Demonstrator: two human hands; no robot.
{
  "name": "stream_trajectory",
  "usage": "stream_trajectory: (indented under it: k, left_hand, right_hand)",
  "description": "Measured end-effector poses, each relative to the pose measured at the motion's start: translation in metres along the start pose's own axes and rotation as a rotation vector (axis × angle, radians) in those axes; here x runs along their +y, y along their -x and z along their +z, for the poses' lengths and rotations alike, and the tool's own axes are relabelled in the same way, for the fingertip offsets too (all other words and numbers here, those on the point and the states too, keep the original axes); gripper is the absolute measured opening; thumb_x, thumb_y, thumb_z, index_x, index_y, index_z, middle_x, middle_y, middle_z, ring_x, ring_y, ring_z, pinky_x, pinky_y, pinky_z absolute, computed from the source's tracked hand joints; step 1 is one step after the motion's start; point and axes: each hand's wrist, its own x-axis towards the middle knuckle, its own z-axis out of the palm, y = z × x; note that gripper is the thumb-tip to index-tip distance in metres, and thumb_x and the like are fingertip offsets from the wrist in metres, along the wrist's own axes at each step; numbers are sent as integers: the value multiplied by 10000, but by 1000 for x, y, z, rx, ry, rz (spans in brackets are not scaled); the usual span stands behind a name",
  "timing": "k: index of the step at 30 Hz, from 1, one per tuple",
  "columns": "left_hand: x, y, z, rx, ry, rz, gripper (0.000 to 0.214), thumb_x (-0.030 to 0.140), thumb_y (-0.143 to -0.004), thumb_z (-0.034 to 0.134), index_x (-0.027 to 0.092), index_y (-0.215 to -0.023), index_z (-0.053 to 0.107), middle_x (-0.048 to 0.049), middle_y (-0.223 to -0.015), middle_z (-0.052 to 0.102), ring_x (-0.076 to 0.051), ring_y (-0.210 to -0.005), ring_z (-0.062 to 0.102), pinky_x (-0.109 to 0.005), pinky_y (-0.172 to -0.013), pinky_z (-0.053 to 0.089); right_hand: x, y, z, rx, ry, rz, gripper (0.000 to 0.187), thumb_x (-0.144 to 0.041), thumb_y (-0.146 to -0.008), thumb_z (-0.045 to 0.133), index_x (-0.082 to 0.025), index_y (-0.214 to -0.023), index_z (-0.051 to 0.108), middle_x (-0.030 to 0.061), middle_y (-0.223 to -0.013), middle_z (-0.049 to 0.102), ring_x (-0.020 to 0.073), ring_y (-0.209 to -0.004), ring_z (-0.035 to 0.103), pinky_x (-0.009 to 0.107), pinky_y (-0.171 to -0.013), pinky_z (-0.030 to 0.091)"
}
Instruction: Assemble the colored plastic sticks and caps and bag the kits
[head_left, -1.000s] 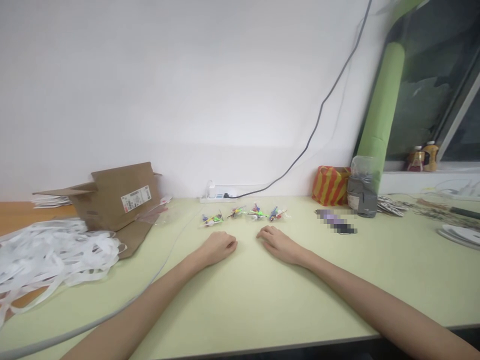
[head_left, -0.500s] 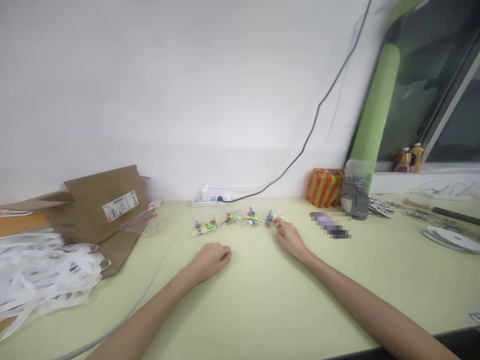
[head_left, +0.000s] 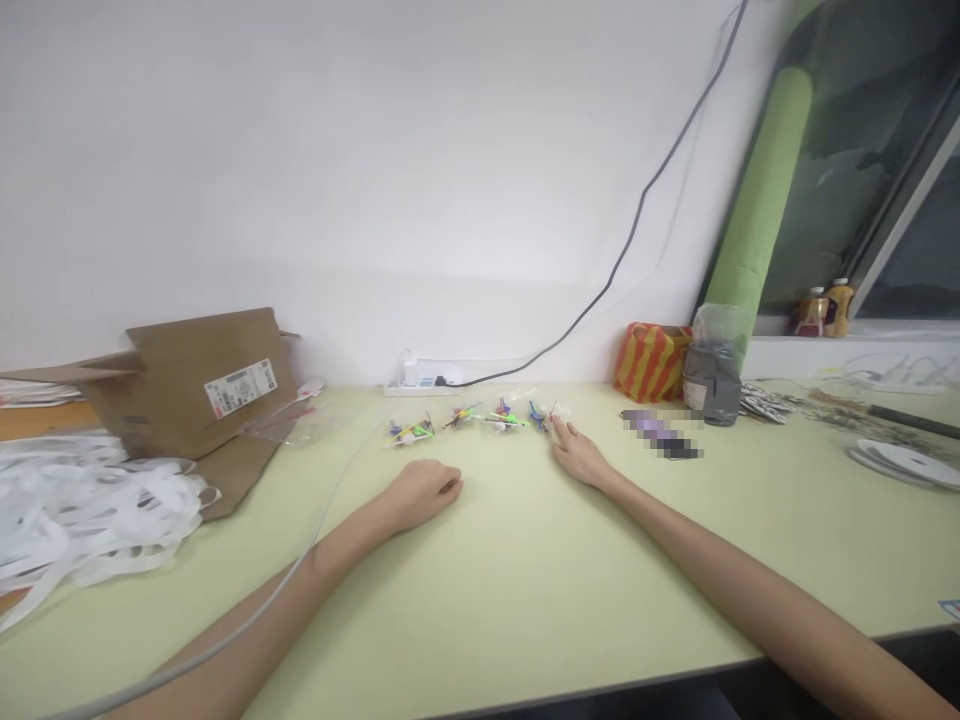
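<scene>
Several small bundles of brightly coloured plastic pieces, some in clear wrap, lie in a row on the pale green table [head_left: 510, 590]. My right hand [head_left: 583, 455] rests at the rightmost bundle [head_left: 538, 416], its fingers stretched forward and the fingertips touching the bundle's near right side. Left of it are a red, blue and green bundle [head_left: 505, 416] and a smaller one [head_left: 463, 416]. Nearest my left hand [head_left: 421, 494] is the leftmost bundle [head_left: 411, 432], just beyond it. That hand lies on the table with curled fingers, holding nothing visible.
A cardboard box [head_left: 202, 380] and a heap of white ribbon [head_left: 97, 515] occupy the left side. A grey cable [head_left: 255, 622] crosses my left forearm. Along the wall stand a power strip [head_left: 420, 388], a striped bag [head_left: 652, 365] and a grey bag [head_left: 711, 385]. White reels [head_left: 907, 462] lie far right.
The view has tilted slightly, so the table sits higher in it. The grey cable now runs over my left forearm. My right fingers look a little straighter at the same bundle.
</scene>
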Motion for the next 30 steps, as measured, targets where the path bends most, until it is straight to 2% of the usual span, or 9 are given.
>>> stream_trajectory:
  k: [3,8,11,14,17,20,23,26,30]
  left_hand:
    - [-1,0,0,-3,4,5,360,332,-968,358,201,-634,340,-14,-583,481,-157,-545,402,-319,-576,210]
    - [-1,-2,-1,-12,7,6,362,338,-967,353,204,-632,320,-6,-566,442,-154,-531,367,-320,-572,203]
    - [-1,-3,-1,-16,9,11,364,340,-968,349,204,-634,304,-5,-565,435,-156,-537,366,-320,-576,204]
    - [0,-3,-2,-25,16,14,363,347,-969,350,204,-639,298,-5,-573,442,-159,-550,377,-319,-582,211]
    - [2,-2,-4,-34,22,2,363,349,-966,349,203,-638,288,-2,-569,433,-156,-540,362,-321,-580,210]
    - [3,-2,-6,-38,33,-5,366,354,-964,346,202,-637,281,0,-567,423,-152,-534,351,-322,-578,214]
    - [3,-2,-6,-38,45,-5,367,360,-961,347,202,-636,287,1,-567,424,-148,-531,356,-322,-574,218]
    - [2,-2,-6,-34,41,-5,363,357,-959,351,203,-634,299,-1,-567,434,-150,-532,371,-322,-571,223]
    - [2,-2,-5,-26,30,4,360,350,-960,360,204,-633,334,-11,-580,471,-157,-549,411,-319,-574,237]
  right_hand:
    - [6,-3,0,11,-35,-16,725,-227,-897,421,-138,-1598,258,140,-1590,389,307,-1489,319,467,-1191,262]
    - [13,-6,0,39,-112,-45,706,-203,-838,472,-162,-1538,392,107,-1532,485,295,-1413,445,436,-1172,324]
    - [20,-9,-1,83,-149,-44,712,-178,-822,467,-167,-1531,398,97,-1542,474,272,-1408,454,414,-1161,351]
    - [27,-10,-2,126,-170,-15,690,-163,-833,435,-123,-1521,395,133,-1547,458,273,-1419,441,414,-1159,354]
    - [28,-10,-3,130,-180,-2,718,-184,-865,425,-155,-1572,299,130,-1552,452,279,-1421,441,432,-1147,368]
    - [22,-10,-3,66,-121,-6,740,-249,-929,399,-221,-1624,147,99,-1596,391,284,-1463,380,474,-1175,316]
    - [15,-9,-2,-28,-12,-10,690,-358,-1004,307,-214,-1634,64,101,-1648,273,302,-1530,220,554,-1206,197]
    - [11,-8,-1,-80,22,-38,649,-441,-1030,260,-236,-1630,121,76,-1664,225,302,-1551,131,594,-1210,119]
    - [11,-7,0,-73,-12,-47,608,-436,-1031,286,-237,-1604,248,65,-1649,275,282,-1550,142,586,-1215,91]
